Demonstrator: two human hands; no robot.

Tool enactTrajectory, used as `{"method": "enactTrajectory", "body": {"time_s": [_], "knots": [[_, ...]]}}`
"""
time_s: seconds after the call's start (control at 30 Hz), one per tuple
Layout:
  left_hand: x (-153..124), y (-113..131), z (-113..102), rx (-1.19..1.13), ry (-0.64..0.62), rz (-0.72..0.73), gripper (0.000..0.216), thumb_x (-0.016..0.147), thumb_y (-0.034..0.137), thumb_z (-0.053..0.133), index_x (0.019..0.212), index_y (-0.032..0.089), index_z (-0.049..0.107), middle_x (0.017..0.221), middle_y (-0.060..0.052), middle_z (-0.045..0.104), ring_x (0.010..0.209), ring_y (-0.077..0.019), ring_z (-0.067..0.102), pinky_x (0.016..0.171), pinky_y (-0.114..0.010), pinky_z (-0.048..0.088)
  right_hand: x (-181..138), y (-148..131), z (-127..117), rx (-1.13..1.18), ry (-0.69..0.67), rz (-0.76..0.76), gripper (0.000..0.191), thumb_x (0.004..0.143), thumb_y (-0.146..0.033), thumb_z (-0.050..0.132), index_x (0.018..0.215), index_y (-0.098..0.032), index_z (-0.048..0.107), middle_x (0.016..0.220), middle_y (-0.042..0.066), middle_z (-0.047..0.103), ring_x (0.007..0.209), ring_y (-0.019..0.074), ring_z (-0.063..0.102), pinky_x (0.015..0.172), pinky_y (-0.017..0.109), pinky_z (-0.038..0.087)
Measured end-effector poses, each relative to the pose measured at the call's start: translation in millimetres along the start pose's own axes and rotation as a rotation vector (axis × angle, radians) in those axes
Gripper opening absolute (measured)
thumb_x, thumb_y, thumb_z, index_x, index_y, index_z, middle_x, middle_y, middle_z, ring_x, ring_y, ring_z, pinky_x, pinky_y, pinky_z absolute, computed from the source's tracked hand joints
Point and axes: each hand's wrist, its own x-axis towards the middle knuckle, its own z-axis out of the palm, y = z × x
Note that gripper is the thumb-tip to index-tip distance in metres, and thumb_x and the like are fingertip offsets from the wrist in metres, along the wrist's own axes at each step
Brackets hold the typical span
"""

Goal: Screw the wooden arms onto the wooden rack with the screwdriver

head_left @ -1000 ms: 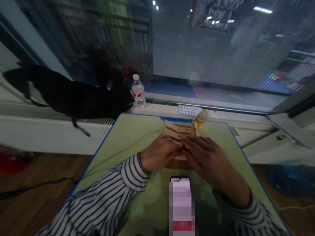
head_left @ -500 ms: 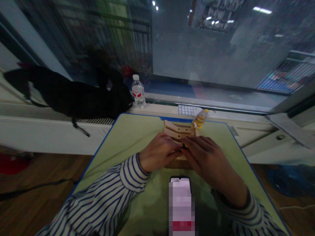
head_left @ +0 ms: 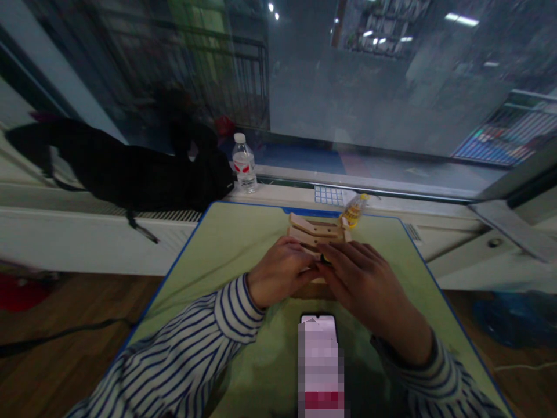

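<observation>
A light wooden assembly (head_left: 316, 227) with angled slats and small dark holes sits on the green tabletop (head_left: 243, 232). My left hand (head_left: 281, 273) lies over its near left part, thumb and fingers closed together. From the right, my right hand (head_left: 368, 284) meets it, with bent fingers pinching a small dark-and-yellow piece (head_left: 323, 259). The fingertips of both hands nearly touch there. Most of that piece is hidden, so its kind is unclear. What the left fingertips grip is covered too.
A phone (head_left: 321, 360) lies just in front of the assembly. Behind it on the right is a clear yellow-marked bottle or packet (head_left: 355, 210). On the sill are a water bottle (head_left: 244, 165), a black bag (head_left: 130, 168) and a blue-grid sheet (head_left: 329, 195).
Both hands stay at the same spot over the wooden assembly. The right fingertips have shifted very slightly to the left; the dark-and-yellow piece is still between them.
</observation>
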Motion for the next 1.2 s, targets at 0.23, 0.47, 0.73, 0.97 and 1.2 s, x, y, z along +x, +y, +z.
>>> {"method": "enactTrajectory", "body": {"time_s": [0.23, 0.47, 0.73, 0.97, 1.2], "knots": [[0.2, -3.5, 1.6, -0.011, -0.023, -0.005, 0.025, 0.091, 0.036, 0.055, 0.080, 0.017, 0.067, 0.080, -0.002, 0.071, 0.080, -0.0179, 0.065, 0.086, -0.035, 0.039, -2.2, 2.7, -4.7, 0.068, 0.004, -0.011, 0.035, 0.092, -0.020, 0.049, 0.126, -0.012, 0.053, 0.116, 0.011, 0.067, 0.101, 0.0232, 0.060, 0.087, 0.042, 0.050], [0.5, -5.9, 0.7, -0.056, -0.031, 0.056, 0.020, 0.093, 0.029, 0.052, 0.087, 0.017, 0.066, 0.086, -0.003, 0.071, 0.083, -0.0157, 0.064, 0.085, -0.031, 0.041, -0.9, 2.0, -6.1, 0.027, 0.002, -0.031, 0.028, 0.094, -0.019, 0.048, 0.120, -0.014, 0.058, 0.111, 0.011, 0.069, 0.094, 0.0217, 0.063, 0.082, 0.040, 0.051], [0.6, -8.7, -0.9, -0.137, -0.066, 0.088, 0.020, 0.095, 0.026, 0.049, 0.093, 0.018, 0.067, 0.093, -0.003, 0.072, 0.090, -0.0156, 0.064, 0.090, -0.032, 0.041, -0.1, -2.3, -2.3, -0.028, 0.015, -0.022, 0.025, 0.091, -0.021, 0.054, 0.114, -0.015, 0.059, 0.106, 0.012, 0.068, 0.089, 0.0249, 0.063, 0.080, 0.042, 0.051], [1.2, -4.6, -6.4, -0.080, -0.069, 0.055, 0.017, 0.092, 0.030, 0.054, 0.094, 0.019, 0.067, 0.093, -0.002, 0.072, 0.093, -0.0180, 0.064, 0.090, -0.034, 0.039, 0.4, -3.3, -3.9, -0.002, -0.004, 0.002, 0.024, 0.093, -0.024, 0.051, 0.114, -0.016, 0.059, 0.104, 0.010, 0.068, 0.090, 0.0243, 0.061, 0.080, 0.041, 0.049], [0.4, -3.7, -3.7, -0.042, -0.036, 0.003, 0.017, 0.089, 0.033, 0.058, 0.090, 0.020, 0.069, 0.081, -0.001, 0.071, 0.084, -0.0184, 0.065, 0.088, -0.036, 0.039, 0.8, -2.6, -2.0, 0.012, 0.027, 0.007, 0.026, 0.094, -0.027, 0.049, 0.115, -0.015, 0.059, 0.102, 0.011, 0.068, 0.091, 0.0234, 0.061, 0.079, 0.040, 0.050]]}}
